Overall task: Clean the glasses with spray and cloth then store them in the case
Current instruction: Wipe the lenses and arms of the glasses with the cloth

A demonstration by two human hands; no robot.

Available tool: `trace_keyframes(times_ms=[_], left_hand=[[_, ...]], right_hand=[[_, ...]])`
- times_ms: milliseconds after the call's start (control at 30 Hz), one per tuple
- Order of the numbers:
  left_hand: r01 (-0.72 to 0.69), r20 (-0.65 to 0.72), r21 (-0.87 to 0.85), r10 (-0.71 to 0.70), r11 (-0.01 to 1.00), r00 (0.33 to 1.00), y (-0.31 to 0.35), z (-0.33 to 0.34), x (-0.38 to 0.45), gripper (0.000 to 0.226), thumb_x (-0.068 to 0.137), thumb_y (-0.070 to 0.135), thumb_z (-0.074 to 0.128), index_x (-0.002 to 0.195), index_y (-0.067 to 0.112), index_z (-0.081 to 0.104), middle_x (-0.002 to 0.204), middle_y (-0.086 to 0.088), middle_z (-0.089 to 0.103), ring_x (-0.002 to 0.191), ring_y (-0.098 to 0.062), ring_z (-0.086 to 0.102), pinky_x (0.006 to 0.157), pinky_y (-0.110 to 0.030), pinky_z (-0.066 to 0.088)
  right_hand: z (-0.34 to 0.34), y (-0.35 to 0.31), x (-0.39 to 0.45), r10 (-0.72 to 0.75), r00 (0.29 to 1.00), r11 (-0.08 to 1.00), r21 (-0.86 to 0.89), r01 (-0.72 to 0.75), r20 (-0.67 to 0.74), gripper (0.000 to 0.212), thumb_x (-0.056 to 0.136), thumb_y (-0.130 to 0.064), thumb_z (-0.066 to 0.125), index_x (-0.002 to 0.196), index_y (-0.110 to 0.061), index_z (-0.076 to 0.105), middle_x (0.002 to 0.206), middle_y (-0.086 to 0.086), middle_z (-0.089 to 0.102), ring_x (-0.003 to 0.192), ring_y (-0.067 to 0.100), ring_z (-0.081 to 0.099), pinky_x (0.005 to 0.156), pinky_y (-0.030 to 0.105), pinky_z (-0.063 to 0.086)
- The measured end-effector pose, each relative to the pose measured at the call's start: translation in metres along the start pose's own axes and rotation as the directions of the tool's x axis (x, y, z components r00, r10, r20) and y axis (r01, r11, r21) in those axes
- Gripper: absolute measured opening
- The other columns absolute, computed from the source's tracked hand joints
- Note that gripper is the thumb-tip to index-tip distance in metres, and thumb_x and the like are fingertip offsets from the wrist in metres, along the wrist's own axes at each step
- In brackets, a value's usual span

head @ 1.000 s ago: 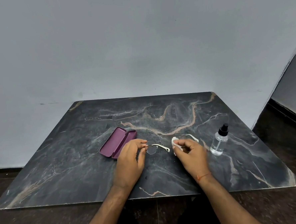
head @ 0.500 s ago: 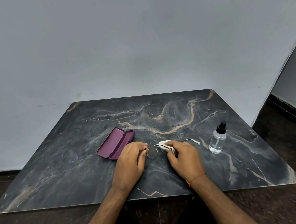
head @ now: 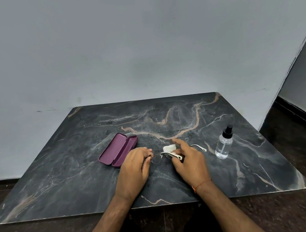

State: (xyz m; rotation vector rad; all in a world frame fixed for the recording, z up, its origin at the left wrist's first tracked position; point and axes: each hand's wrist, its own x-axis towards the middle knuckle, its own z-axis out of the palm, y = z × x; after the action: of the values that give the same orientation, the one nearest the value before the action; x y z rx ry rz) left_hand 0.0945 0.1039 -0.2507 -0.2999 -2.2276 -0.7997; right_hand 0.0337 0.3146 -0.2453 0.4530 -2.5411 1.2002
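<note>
Thin-rimmed glasses (head: 156,157) with white temples lie low over the dark marble table (head: 62,175), in front of me at the centre. My left hand (head: 134,170) pinches the left end of the frame. My right hand (head: 189,160) holds a small white cloth (head: 169,148) against the right lens, with the index finger stretched out above it. One white temple (head: 199,147) sticks out to the right past that hand. The right lens is mostly hidden by cloth and fingers. An open purple case (head: 117,150) lies just left of my left hand.
A clear spray bottle (head: 223,145) with a black nozzle stands upright to the right of my right hand, a short way from the temple tip. A grey wall runs behind the table. Dark floor lies below the table's near edge.
My right hand has brought the cloth leftward from beside the glasses onto the right lens. Its index finger has since lifted. My left hand has kept its pinch on the frame.
</note>
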Motion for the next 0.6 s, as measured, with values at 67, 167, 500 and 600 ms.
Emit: trace_keyframes(times_ms=[67,167,500,600], left_hand=[[-0.015,0.003,0.007,0.015,1.000,1.000,-0.0002,0.0005,-0.0008,0.018,0.107,0.020,0.060,0.110,0.009,0.073,0.115,-0.001,0.076,0.118,-0.016,0.071,0.110,-0.027,0.052],[-0.034,0.008,0.018,0.034,0.999,0.999,-0.0006,0.0006,0.0003,0.019,0.107,0.020,0.060,0.110,0.007,0.074,0.115,-0.003,0.077,0.117,-0.017,0.071,0.109,-0.028,0.053],[-0.023,0.009,0.020,0.022,1.000,1.000,0.0027,-0.0009,0.0009,0.023,0.107,0.021,0.059,0.108,0.005,0.075,0.114,-0.005,0.076,0.116,-0.019,0.071,0.110,-0.025,0.051],[-0.015,-0.004,0.018,0.015,1.000,1.000,0.0037,-0.0014,0.0015,0.023,0.107,0.021,0.058,0.108,0.005,0.075,0.113,-0.004,0.076,0.116,-0.019,0.071,0.110,-0.023,0.050]], right_hand=[[0.0019,0.0014,0.0016,0.008,1.000,0.999,-0.035,-0.008,-0.004,0.064,0.093,-0.018,0.076,0.150,-0.039,0.056,0.104,-0.018,0.081,0.102,0.009,0.069,0.092,0.027,0.055],[0.0017,-0.0003,0.0022,0.012,0.999,0.999,-0.033,-0.010,0.051,0.071,0.095,-0.021,0.076,0.156,-0.043,0.049,0.110,-0.025,0.079,0.107,0.008,0.069,0.094,0.026,0.055],[0.0050,0.0052,0.0030,0.012,0.999,0.997,-0.072,-0.009,0.042,0.071,0.095,-0.026,0.074,0.157,-0.046,0.046,0.109,-0.017,0.081,0.105,0.011,0.067,0.092,0.033,0.057],[0.0056,0.0077,0.0024,0.023,0.999,0.998,-0.055,-0.025,-0.028,0.056,0.091,-0.020,0.074,0.142,-0.039,0.060,0.103,-0.018,0.082,0.100,0.012,0.072,0.088,0.032,0.058]])
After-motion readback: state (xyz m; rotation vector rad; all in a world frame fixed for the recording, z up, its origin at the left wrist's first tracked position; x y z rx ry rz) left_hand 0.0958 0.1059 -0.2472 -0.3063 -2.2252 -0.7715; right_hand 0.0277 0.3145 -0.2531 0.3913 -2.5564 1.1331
